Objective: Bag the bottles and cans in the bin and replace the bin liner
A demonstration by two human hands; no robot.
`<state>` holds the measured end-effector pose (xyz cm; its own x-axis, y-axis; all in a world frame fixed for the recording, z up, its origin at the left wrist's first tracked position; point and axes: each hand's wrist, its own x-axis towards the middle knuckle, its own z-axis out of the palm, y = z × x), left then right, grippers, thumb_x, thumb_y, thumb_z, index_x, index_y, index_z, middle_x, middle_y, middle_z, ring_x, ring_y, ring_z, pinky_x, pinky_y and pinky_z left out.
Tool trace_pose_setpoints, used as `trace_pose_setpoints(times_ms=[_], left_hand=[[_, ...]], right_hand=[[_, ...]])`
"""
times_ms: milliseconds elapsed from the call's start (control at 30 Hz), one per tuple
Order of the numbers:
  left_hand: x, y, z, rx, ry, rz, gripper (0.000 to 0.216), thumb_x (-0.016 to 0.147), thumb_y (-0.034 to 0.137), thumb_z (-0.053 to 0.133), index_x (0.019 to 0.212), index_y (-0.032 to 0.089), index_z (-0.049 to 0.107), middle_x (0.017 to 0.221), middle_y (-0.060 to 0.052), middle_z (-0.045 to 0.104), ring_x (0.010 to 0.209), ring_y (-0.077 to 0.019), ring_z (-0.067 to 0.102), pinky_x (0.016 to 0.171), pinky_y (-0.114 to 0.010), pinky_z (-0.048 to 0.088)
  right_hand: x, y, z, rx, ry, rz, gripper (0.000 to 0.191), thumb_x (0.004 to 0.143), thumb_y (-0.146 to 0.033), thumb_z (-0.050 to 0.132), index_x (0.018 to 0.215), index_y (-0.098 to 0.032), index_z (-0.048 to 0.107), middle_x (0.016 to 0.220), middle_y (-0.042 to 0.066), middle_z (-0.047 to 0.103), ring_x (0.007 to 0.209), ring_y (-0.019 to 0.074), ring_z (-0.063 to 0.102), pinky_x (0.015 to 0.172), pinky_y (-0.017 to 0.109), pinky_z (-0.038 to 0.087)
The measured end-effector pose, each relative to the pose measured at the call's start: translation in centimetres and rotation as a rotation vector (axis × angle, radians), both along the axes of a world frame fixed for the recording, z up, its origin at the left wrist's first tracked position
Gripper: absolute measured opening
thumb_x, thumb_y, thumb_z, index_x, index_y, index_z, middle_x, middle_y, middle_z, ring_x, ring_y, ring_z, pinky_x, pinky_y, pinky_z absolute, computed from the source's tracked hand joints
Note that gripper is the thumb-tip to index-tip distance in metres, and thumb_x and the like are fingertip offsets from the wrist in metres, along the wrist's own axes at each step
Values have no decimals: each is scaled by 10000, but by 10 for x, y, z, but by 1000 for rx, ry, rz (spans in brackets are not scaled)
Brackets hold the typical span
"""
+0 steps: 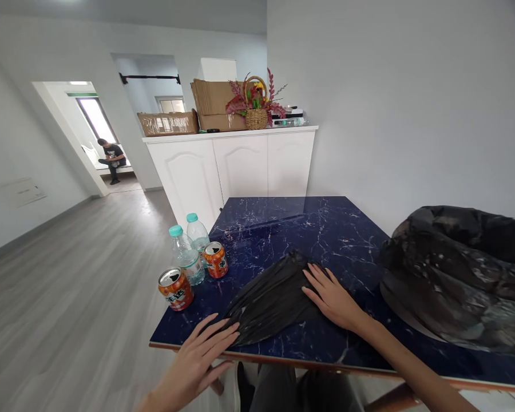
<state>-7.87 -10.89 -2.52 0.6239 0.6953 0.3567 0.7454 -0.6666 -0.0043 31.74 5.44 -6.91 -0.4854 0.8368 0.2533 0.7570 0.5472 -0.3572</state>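
Note:
A black plastic bag, gathered into a flattened fan shape, lies on the dark blue marbled table. My left hand rests on its near left end by the table's front edge, fingers stretched out. On the bag's right side lies my right hand, flat with the fingers apart. Neither hand grips anything. To the left stand two orange drink cans, one nearer and one farther, both with opened tops. Behind them are two clear bottles with teal caps, a front bottle and a rear bottle.
A bin lined with a black bag stands at the table's right. Past the table, a white cabinet carries cardboard boxes and a flower basket. A person sits in a far room on the left.

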Motion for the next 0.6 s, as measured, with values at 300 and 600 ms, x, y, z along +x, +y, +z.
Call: trace_pose_setpoints(times_ms=[300, 600], left_hand=[[14, -28, 53, 120, -98, -84, 457, 1029, 86, 551, 1418, 310, 639, 1101, -12, 827, 1112, -219, 748, 1039, -398, 586], [109, 11, 101, 467, -241, 17, 601, 993, 142, 682, 1548, 265, 487, 1424, -84, 707, 1409, -268, 587, 1178, -491, 483]], right_hand=[[-23, -94, 53, -4, 156, 326, 863, 1006, -575, 619, 1716, -273, 231, 1749, 74, 304, 1629, 307, 244, 1329, 557, 260], [-105, -118, 58, -288, 899, 31, 459, 1088, -409, 451, 1471, -247, 646, 1347, 89, 754, 1263, 301, 708, 1091, 503, 567]])
